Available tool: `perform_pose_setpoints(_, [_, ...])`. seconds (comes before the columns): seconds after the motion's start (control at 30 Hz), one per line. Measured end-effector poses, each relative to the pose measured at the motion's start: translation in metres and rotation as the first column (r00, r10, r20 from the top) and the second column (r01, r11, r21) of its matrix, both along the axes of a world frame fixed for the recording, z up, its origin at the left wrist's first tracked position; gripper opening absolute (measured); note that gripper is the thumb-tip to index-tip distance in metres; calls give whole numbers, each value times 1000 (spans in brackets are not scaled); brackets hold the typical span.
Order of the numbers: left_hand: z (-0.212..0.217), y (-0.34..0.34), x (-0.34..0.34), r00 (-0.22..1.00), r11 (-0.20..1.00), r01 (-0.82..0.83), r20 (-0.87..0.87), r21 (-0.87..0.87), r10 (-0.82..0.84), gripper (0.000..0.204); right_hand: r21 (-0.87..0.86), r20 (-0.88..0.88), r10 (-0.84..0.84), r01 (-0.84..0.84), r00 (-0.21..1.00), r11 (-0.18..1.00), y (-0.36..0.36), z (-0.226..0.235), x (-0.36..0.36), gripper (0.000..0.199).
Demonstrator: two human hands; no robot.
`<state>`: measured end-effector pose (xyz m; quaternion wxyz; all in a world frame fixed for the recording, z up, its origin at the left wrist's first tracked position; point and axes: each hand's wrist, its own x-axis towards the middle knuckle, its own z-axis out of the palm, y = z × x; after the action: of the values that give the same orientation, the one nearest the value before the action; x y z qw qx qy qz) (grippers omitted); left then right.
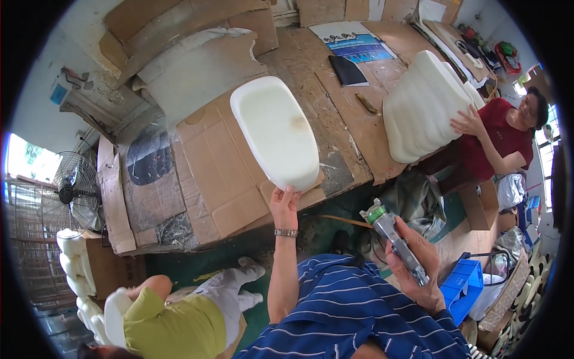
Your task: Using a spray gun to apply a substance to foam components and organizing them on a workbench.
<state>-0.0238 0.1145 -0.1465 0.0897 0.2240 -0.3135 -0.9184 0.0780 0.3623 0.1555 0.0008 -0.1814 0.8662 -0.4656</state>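
Observation:
A cream-white, oblong shell with rounded corners and a raised rim lies on the cardboard-covered table. On its smooth inside there is a small brownish smudge. My left hand grips the rim at its near end, thumb on top and the other fingers partly hidden below. A metal watch band circles that wrist. In my right hand is a grey metal hand tool with a green collar at its tip, held off the table at my right. Its exact kind I cannot make out.
Stacked white shells stand at the table's right, touched by a person in red. A person in a yellow-green top bends at lower left beside more white pieces. A fan stands far left, a blue crate at lower right.

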Motion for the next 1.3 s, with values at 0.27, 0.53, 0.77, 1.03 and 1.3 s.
perform_pose_setpoints(0.27, [-6, -2, 2, 1000, 1000, 3, -12, 6, -3, 33, 53, -108, -24, 29, 994, 998, 5, 5, 0, 69])
perform_pose_setpoints(0.53, [-7, -2, 0, 1000, 1000, 17, -14, 21, -16, 35, 31, -97, -47, 50, 994, 998, 21, 2, 12, 64])
perform_pose_setpoints(0.77, [-3, 0, 1, 1000, 1000, 14, -22, -23, -14, 36, 50, 114, -142, 137, 983, 989, 38, 7, 27, 53])
perform_pose_setpoints(1.03, [-8, 3, 1, 999, 1000, -19, -33, -24, 19, 35, -26, 160, -10, 14, 987, 1000, 56, 3, 36, 53])
perform_pose_setpoints(1.3, [-11, 4, 1, 999, 999, -29, -31, -35, 28, 34, -61, 156, 29, -19, 987, 998, 68, -7, 39, 55])
